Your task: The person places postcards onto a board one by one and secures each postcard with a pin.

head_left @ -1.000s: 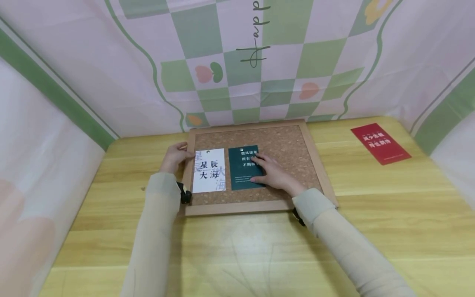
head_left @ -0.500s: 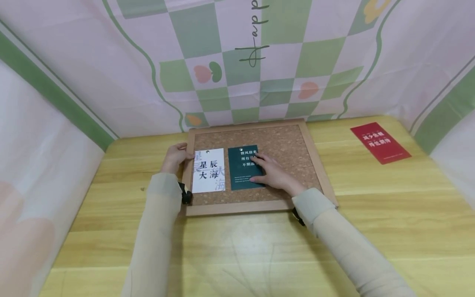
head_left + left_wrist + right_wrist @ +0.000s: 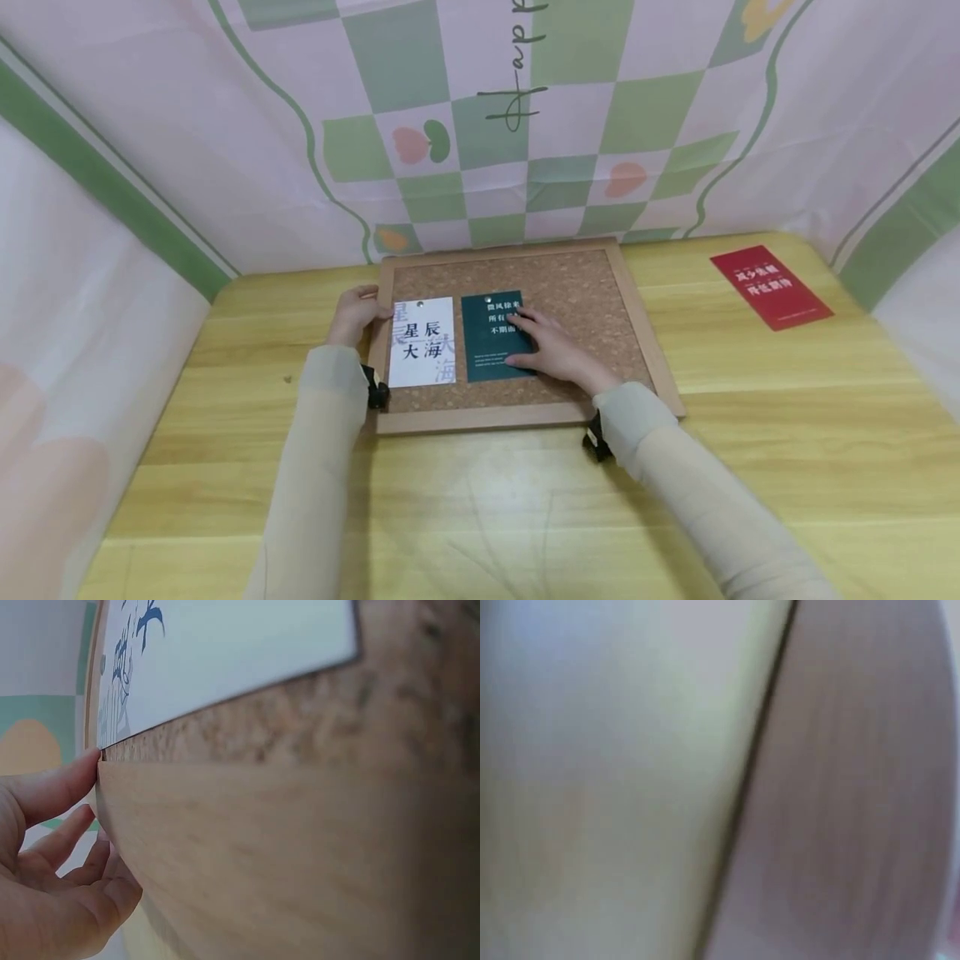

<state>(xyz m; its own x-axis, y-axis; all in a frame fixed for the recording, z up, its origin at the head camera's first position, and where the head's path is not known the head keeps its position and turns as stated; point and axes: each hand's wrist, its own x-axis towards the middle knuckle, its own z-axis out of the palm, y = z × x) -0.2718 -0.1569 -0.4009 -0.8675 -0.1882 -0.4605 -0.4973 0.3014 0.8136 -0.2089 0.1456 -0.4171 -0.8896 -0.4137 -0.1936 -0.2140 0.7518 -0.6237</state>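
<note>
A cork board (image 3: pixel 570 283) in a pale wooden frame is at the back of the table. A white card (image 3: pixel 422 343) with dark characters is on its left part, and a dark green card (image 3: pixel 483 342) is beside it to the right. My left hand (image 3: pixel 351 315) holds the frame's left edge. In the left wrist view the thumb (image 3: pixel 64 784) lies at the frame's rim, with the other fingers bent against its side. My right hand (image 3: pixel 558 350) rests with spread fingers over the right side of the green card, covering some of its writing.
A red card (image 3: pixel 771 287) with white characters lies on the wooden table (image 3: pixel 480 517), right of the board. A patterned cloth (image 3: pixel 495 108) hangs directly behind the board, with further cloth at both sides. Each card on the board has a small round spot near its top.
The right wrist has turned slightly, so more of the black device under its cuff shows. Both hands keep their places, and the cards stay where they were on the board.
</note>
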